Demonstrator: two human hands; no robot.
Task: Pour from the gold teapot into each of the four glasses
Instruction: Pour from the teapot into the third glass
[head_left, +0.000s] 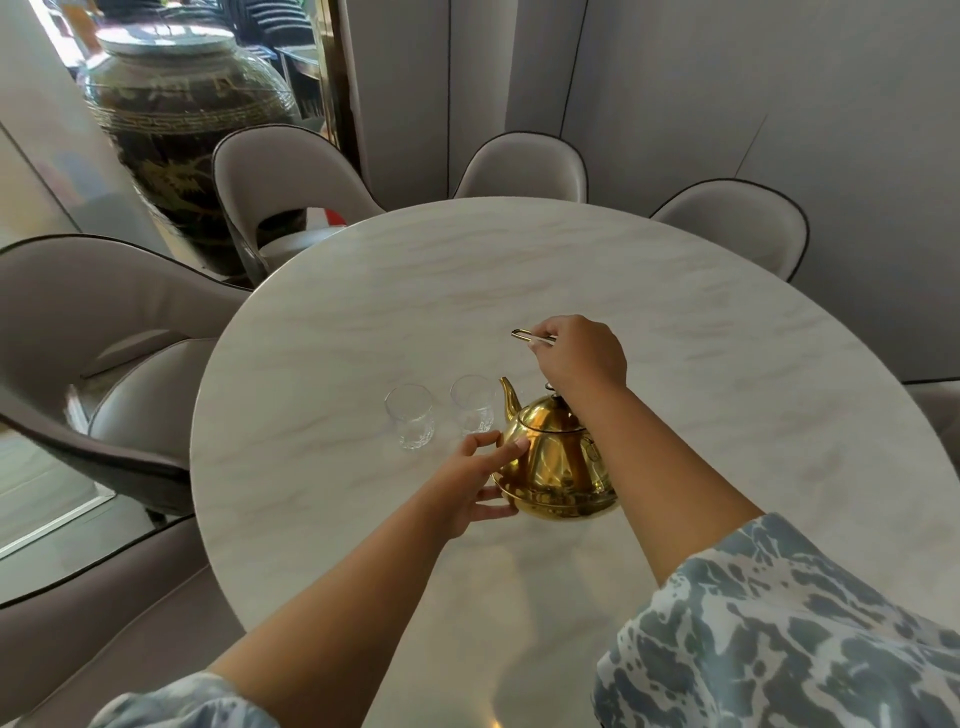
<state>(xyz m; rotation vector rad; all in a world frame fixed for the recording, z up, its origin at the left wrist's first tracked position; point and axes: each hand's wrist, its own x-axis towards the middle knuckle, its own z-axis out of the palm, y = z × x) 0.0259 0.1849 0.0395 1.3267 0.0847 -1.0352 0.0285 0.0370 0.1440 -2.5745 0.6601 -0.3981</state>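
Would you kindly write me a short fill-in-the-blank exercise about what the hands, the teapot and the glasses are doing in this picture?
1. The right hand grips the teapot's raised ____.
2. The left hand rests against the side of the gold ____.
3. Only ____ clear glasses, the left glass and the right glass, are visible on the table.
4. The teapot's spout points toward the ____.

Missing words: handle; teapot; two; glasses
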